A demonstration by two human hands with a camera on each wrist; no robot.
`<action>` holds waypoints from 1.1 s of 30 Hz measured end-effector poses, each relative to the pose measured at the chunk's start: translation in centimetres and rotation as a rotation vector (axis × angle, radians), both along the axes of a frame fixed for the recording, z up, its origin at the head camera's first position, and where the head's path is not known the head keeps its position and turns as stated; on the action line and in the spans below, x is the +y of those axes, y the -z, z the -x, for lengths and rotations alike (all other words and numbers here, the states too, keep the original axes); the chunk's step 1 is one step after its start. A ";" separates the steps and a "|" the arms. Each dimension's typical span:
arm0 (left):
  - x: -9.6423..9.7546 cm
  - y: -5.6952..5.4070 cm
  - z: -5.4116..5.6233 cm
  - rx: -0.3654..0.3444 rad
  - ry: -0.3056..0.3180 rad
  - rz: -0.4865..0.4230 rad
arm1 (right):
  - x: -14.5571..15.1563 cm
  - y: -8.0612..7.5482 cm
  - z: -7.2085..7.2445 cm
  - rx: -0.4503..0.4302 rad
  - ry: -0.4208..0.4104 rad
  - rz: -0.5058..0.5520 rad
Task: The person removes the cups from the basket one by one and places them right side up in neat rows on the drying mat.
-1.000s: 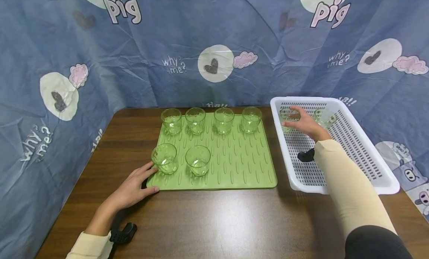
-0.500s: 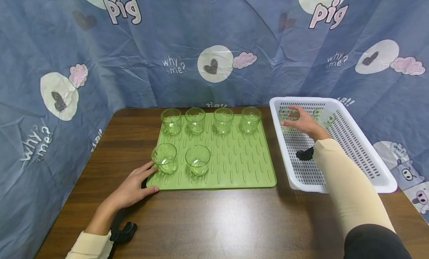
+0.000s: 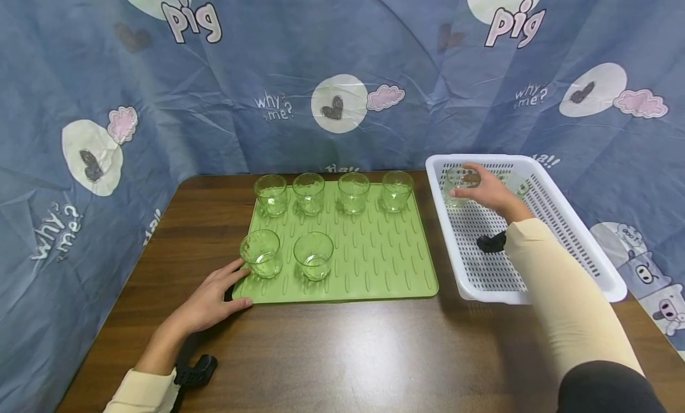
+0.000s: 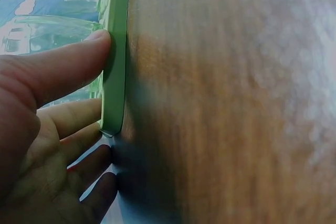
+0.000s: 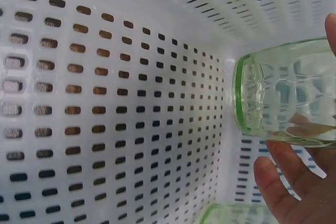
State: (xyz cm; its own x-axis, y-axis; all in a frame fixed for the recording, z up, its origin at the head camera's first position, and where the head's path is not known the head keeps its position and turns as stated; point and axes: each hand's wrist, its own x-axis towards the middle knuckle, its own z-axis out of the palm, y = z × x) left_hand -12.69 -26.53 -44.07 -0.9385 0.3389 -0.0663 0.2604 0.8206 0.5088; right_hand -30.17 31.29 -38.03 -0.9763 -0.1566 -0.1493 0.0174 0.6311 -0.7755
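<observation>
My right hand reaches into the white plastic basket and holds a clear green-tinted glass between thumb and fingers. In the right wrist view the glass is close to the basket's perforated wall. Another glass is in the basket, partly hidden by the hand in the head view. My left hand rests at the front-left corner of the green ridged mat; its thumb touches the front edge and its fingers lie by the left side. Beside those fingers is a front-row glass.
Along the mat's back edge stands a row of several glasses, among them one at its right end. A second front-row glass stands near the left. The wooden table meets a blue printed curtain behind.
The head view has shifted slightly. My right hand has moved a little right relative to the basket, and the glass has risen slightly with it. My left hand stays at the mat corner.
</observation>
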 end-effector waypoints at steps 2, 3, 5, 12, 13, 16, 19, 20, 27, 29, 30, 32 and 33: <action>0.0 0.0 0.0 0.001 -0.001 0.000 | 0.0 -0.4 -0.2 -0.001 0.004 -0.007; 0.0 -0.1 0.0 0.001 -0.002 0.000 | 0.0 -0.5 -0.2 0.001 0.005 -0.009; 0.0 0.0 -0.1 0.002 -0.002 -0.003 | -0.1 -0.8 -0.3 -0.002 0.006 -0.008; -0.1 0.0 -0.1 0.006 -0.001 -0.008 | -0.3 -1.9 -0.6 0.032 -0.004 -0.028; -0.1 0.0 -0.1 0.007 0.000 -0.009 | -0.4 -2.1 -0.7 0.041 -0.007 -0.041; 0.0 0.0 -0.1 0.005 0.001 -0.010 | -0.6 -2.9 -1.2 0.058 -0.019 -0.062; 0.0 0.0 0.0 -0.001 0.000 -0.008 | -0.9 -3.7 -1.7 0.079 -0.025 -0.091; 0.0 0.0 0.0 -0.002 -0.001 -0.006 | -0.9 -4.0 -1.9 0.085 -0.027 -0.093; 0.0 0.1 0.1 0.006 -0.001 -0.002 | -1.2 -5.3 -3.1 0.126 -0.038 -0.126; -0.1 0.1 0.1 0.007 0.000 -0.002 | -1.3 -5.5 -3.3 0.131 -0.043 -0.115; -0.1 0.1 0.0 0.007 0.000 -0.003 | -1.3 -5.5 -3.4 0.135 -0.044 -0.112; -0.1 0.1 0.0 0.006 0.001 -0.006 | -1.3 -5.7 -3.5 0.148 -0.045 -0.109; -0.1 0.1 0.0 0.005 0.001 -0.007 | -1.4 -5.7 -3.6 0.152 -0.046 -0.102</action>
State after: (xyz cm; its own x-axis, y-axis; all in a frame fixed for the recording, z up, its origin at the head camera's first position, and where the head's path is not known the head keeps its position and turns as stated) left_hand -12.66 -26.63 -44.18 -0.9385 0.3400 -0.0595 0.2634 0.8169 0.5131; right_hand -26.60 29.91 -32.31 -0.9809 -0.1937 -0.0177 -0.1264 0.7038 -0.6991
